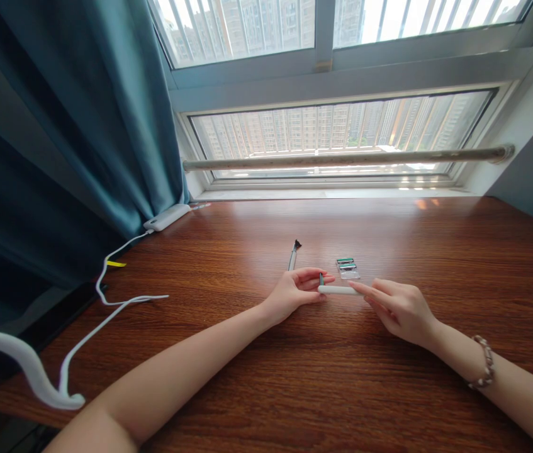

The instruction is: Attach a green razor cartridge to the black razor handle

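A white razor handle (339,290) lies level just above the wooden table (266,371), held between both hands. My left hand (294,293) pinches its left end, where a small dark green head shows. My right hand (401,308) grips the right end with the forefinger stretched along it. Just behind the handle lies a clear cartridge pack (348,268) with green blades. A second slim razor handle (293,255) with a dark tip rests on the table beyond my left hand.
A white power bank (167,217) sits at the back left by the blue curtain (72,119), its white cable (106,314) trailing over the table's left edge. A window and a rail (342,159) run along the far side.
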Demonstrator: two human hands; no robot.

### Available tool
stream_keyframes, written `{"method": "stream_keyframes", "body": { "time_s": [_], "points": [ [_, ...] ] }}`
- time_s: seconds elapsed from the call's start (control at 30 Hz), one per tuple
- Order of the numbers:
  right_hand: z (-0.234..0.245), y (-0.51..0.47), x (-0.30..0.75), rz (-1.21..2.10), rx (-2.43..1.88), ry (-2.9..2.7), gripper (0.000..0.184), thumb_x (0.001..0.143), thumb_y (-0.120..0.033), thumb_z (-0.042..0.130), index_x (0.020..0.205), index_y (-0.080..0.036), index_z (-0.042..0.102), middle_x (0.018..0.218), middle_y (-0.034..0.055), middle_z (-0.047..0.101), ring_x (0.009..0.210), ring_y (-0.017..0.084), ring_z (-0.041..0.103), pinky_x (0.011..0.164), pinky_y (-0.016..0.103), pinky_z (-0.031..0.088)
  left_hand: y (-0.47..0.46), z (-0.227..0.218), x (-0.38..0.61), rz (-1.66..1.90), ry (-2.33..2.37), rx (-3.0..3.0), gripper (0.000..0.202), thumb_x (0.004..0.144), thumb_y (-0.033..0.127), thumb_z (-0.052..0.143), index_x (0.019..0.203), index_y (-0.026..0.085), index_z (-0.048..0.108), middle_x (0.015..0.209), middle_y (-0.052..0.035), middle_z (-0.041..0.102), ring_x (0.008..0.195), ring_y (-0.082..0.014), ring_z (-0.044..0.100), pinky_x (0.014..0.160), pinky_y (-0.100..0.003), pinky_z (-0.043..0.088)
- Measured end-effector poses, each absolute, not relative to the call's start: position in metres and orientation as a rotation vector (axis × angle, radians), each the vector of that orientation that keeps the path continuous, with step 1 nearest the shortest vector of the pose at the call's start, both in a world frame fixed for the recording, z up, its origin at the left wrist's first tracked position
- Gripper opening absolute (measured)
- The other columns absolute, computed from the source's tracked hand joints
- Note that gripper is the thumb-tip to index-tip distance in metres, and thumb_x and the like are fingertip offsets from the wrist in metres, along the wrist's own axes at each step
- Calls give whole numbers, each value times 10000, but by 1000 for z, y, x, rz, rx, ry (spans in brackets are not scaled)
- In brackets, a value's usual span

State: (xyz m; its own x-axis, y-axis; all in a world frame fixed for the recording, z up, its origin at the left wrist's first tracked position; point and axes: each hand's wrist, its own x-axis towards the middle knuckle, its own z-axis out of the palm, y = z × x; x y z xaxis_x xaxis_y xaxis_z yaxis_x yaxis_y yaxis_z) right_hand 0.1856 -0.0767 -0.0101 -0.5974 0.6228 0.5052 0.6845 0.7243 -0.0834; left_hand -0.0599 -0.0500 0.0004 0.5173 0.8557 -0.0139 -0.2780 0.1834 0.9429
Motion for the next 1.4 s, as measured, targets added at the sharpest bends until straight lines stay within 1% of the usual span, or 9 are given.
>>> {"method": "stream_keyframes", "body": {
  "time_s": [0.17,0.27,0.43,0.63,0.77,0.93,1.0,1.23,1.4],
  "points": [
    [-9,-76,185,-310,-1120,-2274,409,844,-197,421,1248,-254,445,672,5,537,591,93,465,567,200,333,-52,3,-59,830,652,1142,541,570,154,727,1063,150,506,958,-131,640,866,-255,617,807,-417,457],
    [-9,-77,186,-302,-1057,-2329,418,836,-197,436,1247,-272,441,726,10,559,628,100,479,581,204,337,-54,6,-60,792,674,1157,539,618,197,699,1112,165,486,864,-110,657,770,-245,639,755,-418,474],
    [-10,-78,187,-292,-1020,-2413,426,829,-185,449,1244,-279,439,772,16,567,661,115,472,592,228,325,-54,7,-60,788,672,1180,543,635,195,685,1138,176,482,825,-95,651,776,-248,636,702,-365,492],
    [-9,-78,186,-344,-1073,-2363,443,829,-192,461,1261,-283,420,748,7,559,655,110,473,600,224,328,-53,2,-61,815,705,1163,509,654,216,672,1131,157,505,812,-99,645,723,-230,638,714,-403,488],
    [-9,-77,186,-351,-1123,-2255,448,831,-182,458,1265,-282,414,704,3,547,631,106,470,601,216,331,-53,2,-61,815,746,1173,573,625,195,694,1155,163,479,758,-75,642,680,-218,637,679,-391,499],
    [-8,-78,185,-258,-1034,-2362,439,840,-196,437,1271,-275,406,737,10,553,644,110,475,590,209,335,-52,2,-60,813,755,1183,321,639,208,682,915,89,570,772,-93,630,677,-210,637,660,-349,510],
    [-8,-78,184,-253,-1057,-2339,436,842,-191,432,1270,-266,409,717,8,544,633,109,470,587,207,333,-52,1,-60,825,761,1196,275,635,200,683,860,81,581,754,-84,625,664,-201,635,646,-330,511],
    [-11,-77,186,-149,-1086,-2294,437,849,-180,415,1280,-252,392,663,-5,502,575,97,433,556,202,318,-51,-1,-59,867,756,1193,276,614,169,695,860,80,609,710,-64,622,637,-169,627,617,-282,505],
    [-11,-77,186,-123,-1126,-2268,434,849,-173,414,1274,-259,395,645,-12,480,557,94,421,545,203,312,-50,-3,-60,905,745,1159,328,602,180,705,906,90,619,789,-76,637,645,-179,631,663,-331,507]
  ]
}}
